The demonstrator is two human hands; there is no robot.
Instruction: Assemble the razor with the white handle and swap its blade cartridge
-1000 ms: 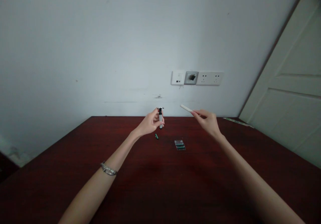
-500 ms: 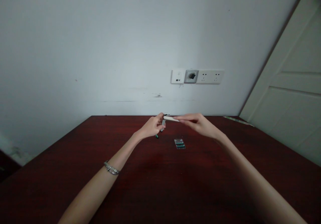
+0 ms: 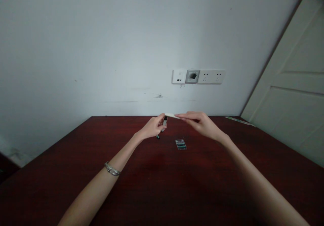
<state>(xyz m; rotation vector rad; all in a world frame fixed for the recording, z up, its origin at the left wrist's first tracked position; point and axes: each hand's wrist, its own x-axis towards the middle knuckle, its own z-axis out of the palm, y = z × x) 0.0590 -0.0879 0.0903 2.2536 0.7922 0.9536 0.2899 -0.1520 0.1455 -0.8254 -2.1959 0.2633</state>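
Observation:
My left hand [image 3: 153,127] is closed on a small grey and black object [image 3: 164,122], held upright above the far part of the dark red table. My right hand [image 3: 202,123] pinches the right end of a thin white piece [image 3: 170,115], whose left end meets the top of the grey object. What the white piece is cannot be made out. Below the hands, a clear pack with green batteries [image 3: 181,144] lies on the table. A small green and black item [image 3: 158,137] lies partly hidden beside my left hand.
The dark red table [image 3: 152,185] runs back to a pale wall with a row of sockets [image 3: 210,77]. A long printed strip [image 3: 239,121] lies at the table's far right edge, near a white panelled door [image 3: 298,81].
My right hand has risen slightly with the white piece, which now sits higher and uncovers the grey object's dark top. My left hand has barely moved.

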